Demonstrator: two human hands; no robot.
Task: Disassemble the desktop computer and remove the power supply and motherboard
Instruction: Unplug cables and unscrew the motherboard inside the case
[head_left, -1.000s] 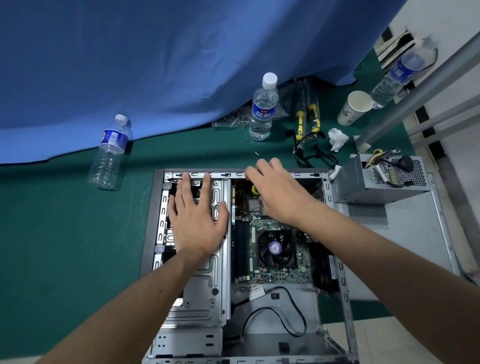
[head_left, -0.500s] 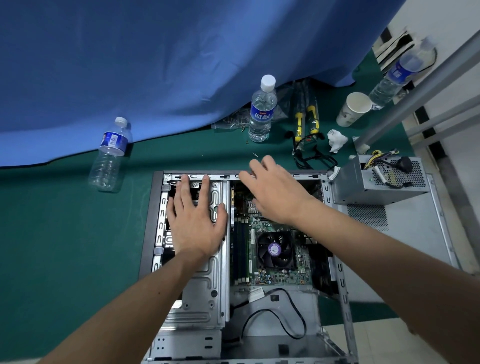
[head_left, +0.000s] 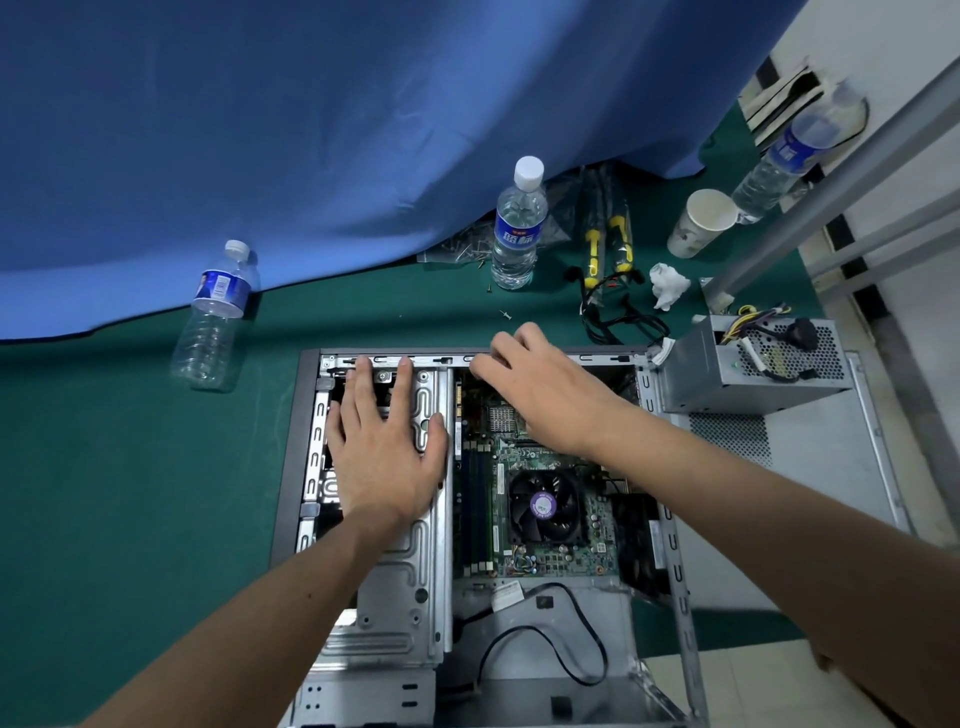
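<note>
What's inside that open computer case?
Inside the case sits a green motherboard with a black fan, beside a metal drive cage. Both hands cover parts beneath.

Left hand (head_left: 384, 457) lies flat on the drive cage (head_left: 415, 561); right hand (head_left: 540, 384) reaches over the motherboard (head_left: 550, 551).

Blue curtain (head_left: 311, 130), dark green table (head_left: 130, 467), green motherboard (head_left: 545, 457), grey perforated power supply (head_left: 753, 364).

your one head camera looks steeply down and forward, close over the open computer case (head_left: 306, 441) on the green tabletop (head_left: 130, 493), wide-angle, blue curtain (head_left: 311, 130) at the far edge.
</note>
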